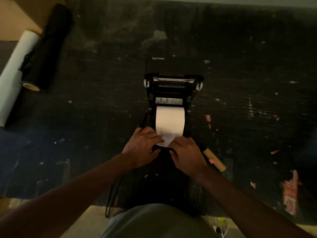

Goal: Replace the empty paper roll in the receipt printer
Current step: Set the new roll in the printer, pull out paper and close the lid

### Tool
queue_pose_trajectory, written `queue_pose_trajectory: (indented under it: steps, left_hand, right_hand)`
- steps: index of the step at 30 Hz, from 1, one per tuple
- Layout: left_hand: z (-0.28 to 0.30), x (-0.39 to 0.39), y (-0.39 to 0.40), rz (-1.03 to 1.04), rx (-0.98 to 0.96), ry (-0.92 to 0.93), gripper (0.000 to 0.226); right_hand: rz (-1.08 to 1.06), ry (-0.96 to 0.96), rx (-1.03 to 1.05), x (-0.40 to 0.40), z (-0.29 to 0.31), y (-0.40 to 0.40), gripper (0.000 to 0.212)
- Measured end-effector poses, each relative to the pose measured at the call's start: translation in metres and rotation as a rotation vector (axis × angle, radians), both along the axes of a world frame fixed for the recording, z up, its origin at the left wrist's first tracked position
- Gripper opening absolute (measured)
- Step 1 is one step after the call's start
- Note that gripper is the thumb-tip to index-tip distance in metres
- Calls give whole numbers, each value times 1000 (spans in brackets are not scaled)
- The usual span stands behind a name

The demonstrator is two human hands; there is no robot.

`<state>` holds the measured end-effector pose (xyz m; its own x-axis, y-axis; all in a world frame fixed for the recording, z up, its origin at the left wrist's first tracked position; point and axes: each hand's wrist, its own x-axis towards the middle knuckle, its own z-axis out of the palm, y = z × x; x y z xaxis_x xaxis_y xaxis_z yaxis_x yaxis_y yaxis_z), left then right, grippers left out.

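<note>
A black receipt printer (173, 86) marked Xprinter stands open at the table's middle, its lid swung up and away. A white paper roll (170, 120) sits in the printer's bay. The roll's loose end (166, 140) comes toward me. My left hand (144, 146) and my right hand (187, 155) pinch that loose end from either side at the printer's near edge. A bare brown cardboard core (215, 160) lies on the table just right of my right hand.
A dark, scratched table (257, 83) carries scattered red and white paper scraps. At the far left lie a long white roll (17, 69) and a black wrapped roll (49, 43). A red torn label (290, 191) is stuck near the right front edge.
</note>
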<state>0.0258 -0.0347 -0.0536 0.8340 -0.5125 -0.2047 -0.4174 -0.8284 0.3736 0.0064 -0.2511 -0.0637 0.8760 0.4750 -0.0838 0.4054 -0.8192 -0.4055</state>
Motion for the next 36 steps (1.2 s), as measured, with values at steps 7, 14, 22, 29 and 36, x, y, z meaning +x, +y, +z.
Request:
queue_pose_trajectory:
  steps: [7, 14, 22, 29, 36]
  left_hand:
    - [-1, 6, -3, -42, -8, 46, 34]
    - [-5, 5, 0, -102, -25, 2, 17]
    - [-11, -9, 0, 17, -185, -23, 17]
    - [-11, -36, 3, 112, -230, -33, 25]
    - [-10, -72, 4, 139, -275, -54, 23]
  right_hand:
    - [97, 144, 30, 10, 5, -5, 5]
    - [77, 143, 91, 9, 0, -15, 14]
    - [-39, 12, 90, -1, -2, -23, 16]
    - [-64, 13, 79, -27, 7, -23, 25]
    - [-87, 1, 109, -60, 15, -22, 20]
